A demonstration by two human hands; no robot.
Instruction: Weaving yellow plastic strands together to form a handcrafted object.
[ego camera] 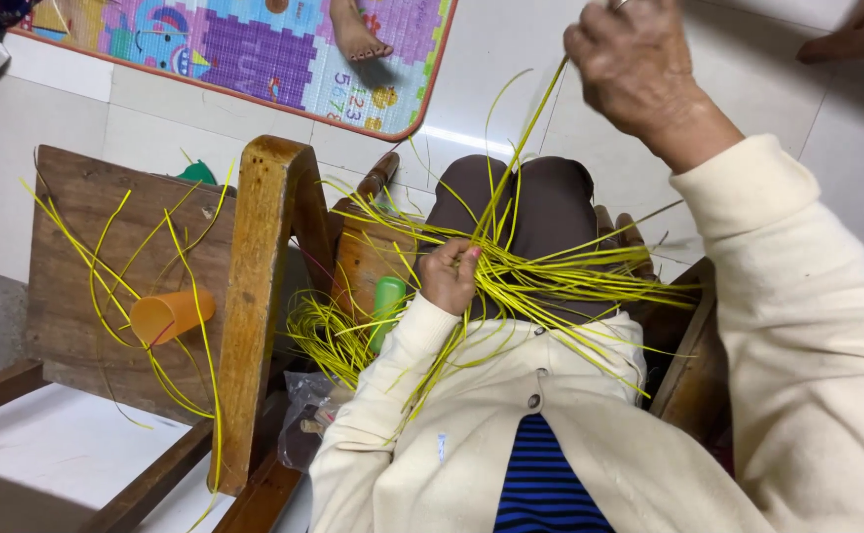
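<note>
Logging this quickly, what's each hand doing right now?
Left hand: closed, pinching the bundle of yellow strips at the lap.
Right hand: closed, raised high, pulling one yellow strand up from the bundle.

Both hands, left hand (449,274) and right hand (634,69), grip yellow strips (540,276).

A crinkly clear plastic bag (305,410) sits low between the wooden chair and the cream sleeve. A small blue tag (441,449) is on the cream jacket. No signs or screens show.
</note>
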